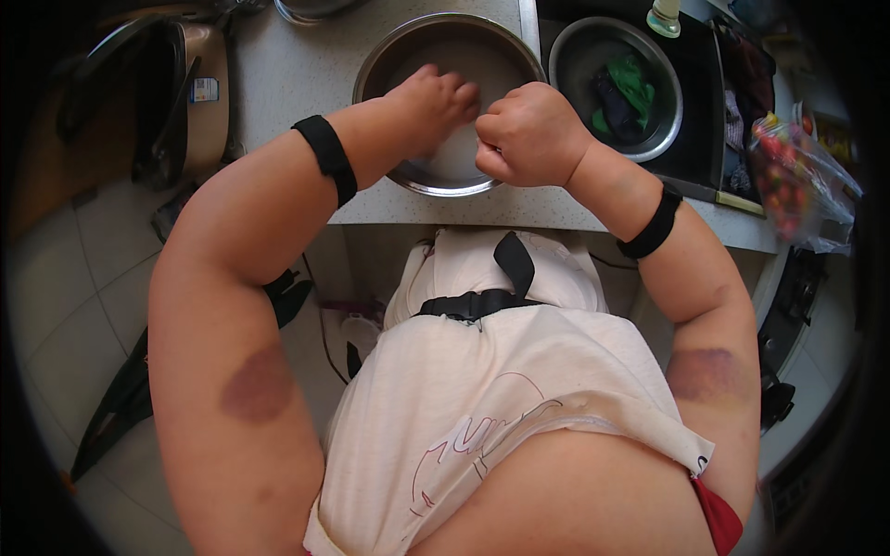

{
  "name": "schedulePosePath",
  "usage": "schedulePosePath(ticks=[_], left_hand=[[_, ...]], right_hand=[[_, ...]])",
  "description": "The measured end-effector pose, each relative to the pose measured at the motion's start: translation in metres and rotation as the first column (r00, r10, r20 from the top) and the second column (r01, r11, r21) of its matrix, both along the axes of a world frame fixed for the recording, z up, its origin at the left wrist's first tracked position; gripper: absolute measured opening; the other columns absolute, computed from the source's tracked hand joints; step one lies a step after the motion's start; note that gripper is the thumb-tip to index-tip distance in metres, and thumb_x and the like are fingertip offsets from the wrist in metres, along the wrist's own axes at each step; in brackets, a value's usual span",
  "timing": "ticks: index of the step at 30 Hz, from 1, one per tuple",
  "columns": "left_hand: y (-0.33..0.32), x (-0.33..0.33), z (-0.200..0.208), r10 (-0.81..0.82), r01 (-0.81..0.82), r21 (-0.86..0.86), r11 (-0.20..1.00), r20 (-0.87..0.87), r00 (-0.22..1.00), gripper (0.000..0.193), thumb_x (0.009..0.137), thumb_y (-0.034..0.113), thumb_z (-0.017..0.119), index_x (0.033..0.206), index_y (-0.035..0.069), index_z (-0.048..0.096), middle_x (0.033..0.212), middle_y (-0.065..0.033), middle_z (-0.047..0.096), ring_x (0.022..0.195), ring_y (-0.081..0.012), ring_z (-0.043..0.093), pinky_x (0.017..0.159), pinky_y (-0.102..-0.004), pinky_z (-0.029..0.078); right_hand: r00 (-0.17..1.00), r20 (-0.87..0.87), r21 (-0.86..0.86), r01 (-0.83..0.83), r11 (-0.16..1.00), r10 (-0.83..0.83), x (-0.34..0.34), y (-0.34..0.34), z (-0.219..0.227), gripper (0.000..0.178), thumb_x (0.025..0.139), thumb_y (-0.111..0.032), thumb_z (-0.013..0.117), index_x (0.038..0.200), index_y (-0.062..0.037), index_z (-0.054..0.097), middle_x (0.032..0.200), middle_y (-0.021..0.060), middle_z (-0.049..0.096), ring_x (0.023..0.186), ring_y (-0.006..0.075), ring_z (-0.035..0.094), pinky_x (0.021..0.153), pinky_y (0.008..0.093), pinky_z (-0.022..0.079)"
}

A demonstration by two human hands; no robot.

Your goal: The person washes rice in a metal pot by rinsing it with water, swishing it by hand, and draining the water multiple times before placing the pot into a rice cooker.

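A metal basin (443, 191) stands on the speckled countertop in front of me, with pale cloudy contents, perhaps liquid, at its bottom. Over its middle is my left hand (436, 104), its fingers curled and smeared by motion, so their grip cannot be made out. My right hand (536, 134) is closed in a fist above the basin's right side, knuckles toward the other hand. Whatever it may hold is hidden by the fingers. The two hands are close together but appear apart.
A second metal bowl (675, 109), holding green cloth (632, 82) and dark cloth (616, 104), sits in the dark sink at right. Further right hangs a clear plastic bag (783, 176) with red contents. A brown-and-black appliance (199, 93) stands at left. The countertop edge (371, 213) runs before me.
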State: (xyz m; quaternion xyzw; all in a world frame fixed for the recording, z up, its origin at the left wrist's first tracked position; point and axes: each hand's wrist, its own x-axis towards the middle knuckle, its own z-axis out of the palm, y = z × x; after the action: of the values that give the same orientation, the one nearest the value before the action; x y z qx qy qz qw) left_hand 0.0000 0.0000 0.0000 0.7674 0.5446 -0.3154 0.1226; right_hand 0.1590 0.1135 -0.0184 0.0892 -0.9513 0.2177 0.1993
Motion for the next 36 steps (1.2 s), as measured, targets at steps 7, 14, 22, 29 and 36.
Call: schedulePosePath(ticks=[7, 14, 22, 29, 36], left_hand=[[-0.009, -0.026, 0.04, 0.468, -0.505, 0.022, 0.863, 0.343, 0.814, 0.029, 0.081, 0.019, 0.066, 0.109, 0.013, 0.068, 0.112, -0.0106, 0.061, 0.105, -0.0294, 0.06, 0.088, -0.0395, 0.05], [-0.028, -0.036, 0.05, 0.654, -0.88, -0.356, 0.313, 0.753, -0.072, 0.016, 0.093, 0.017, 0.061, 0.102, 0.006, 0.068, 0.093, -0.0061, 0.067, 0.086, -0.0195, 0.065, 0.077, -0.0347, 0.053], [-0.05, -0.019, 0.045, 0.365, -0.534, -0.738, 0.413, 0.671, -0.645, 0.053, 0.098, 0.034, 0.056, 0.142, 0.007, 0.047, 0.146, -0.016, 0.044, 0.135, -0.0251, 0.043, 0.111, -0.038, 0.037], [-0.062, -0.012, 0.044, 0.475, -0.748, -0.3, 0.592, 0.88, 0.023, 0.061, 0.098, 0.044, 0.054, 0.146, 0.009, 0.042, 0.158, -0.0147, 0.028, 0.146, -0.0287, 0.026, 0.115, -0.0413, 0.03], [-0.08, -0.019, 0.026, 0.106, -0.947, 0.191, 0.257, 0.969, 0.224, 0.026, 0.09, 0.015, 0.067, 0.113, 0.005, 0.066, 0.102, -0.0073, 0.063, 0.089, -0.0197, 0.061, 0.08, -0.0303, 0.051]], right_hand=[[1.0, 0.009, -0.026, -0.019, 0.999, 0.019, -0.002, 0.001, 0.008, 0.017, 0.069, -0.018, 0.064, 0.056, -0.0103, 0.055, 0.056, 0.0066, 0.056, 0.054, 0.0274, 0.057, 0.055, 0.0384, 0.046], [0.996, -0.065, -0.088, 0.059, 0.994, -0.065, 0.015, 0.005, 0.03, 0.011, 0.08, -0.013, 0.066, 0.072, -0.0077, 0.059, 0.078, 0.0062, 0.062, 0.075, 0.0249, 0.061, 0.069, 0.0362, 0.047], [0.931, 0.007, -0.237, 0.356, 0.904, -0.365, 0.05, 0.014, 0.044, 0.006, 0.084, -0.009, 0.063, 0.082, -0.0026, 0.064, 0.09, 0.011, 0.066, 0.083, 0.0288, 0.062, 0.076, 0.037, 0.049], [0.904, 0.071, -0.243, 0.426, 0.872, -0.422, 0.065, 0.004, 0.02, 0.01, 0.086, -0.011, 0.064, 0.086, -0.0013, 0.064, 0.092, 0.0122, 0.066, 0.083, 0.0289, 0.062, 0.076, 0.0358, 0.05], [0.762, 0.465, -0.473, 0.645, 0.601, -0.452, 0.053, 0.001, 0.016, 0.023, 0.092, -0.022, 0.064, 0.094, 0.0006, 0.063, 0.089, 0.0118, 0.065, 0.078, 0.0196, 0.062, 0.071, 0.0307, 0.051]])
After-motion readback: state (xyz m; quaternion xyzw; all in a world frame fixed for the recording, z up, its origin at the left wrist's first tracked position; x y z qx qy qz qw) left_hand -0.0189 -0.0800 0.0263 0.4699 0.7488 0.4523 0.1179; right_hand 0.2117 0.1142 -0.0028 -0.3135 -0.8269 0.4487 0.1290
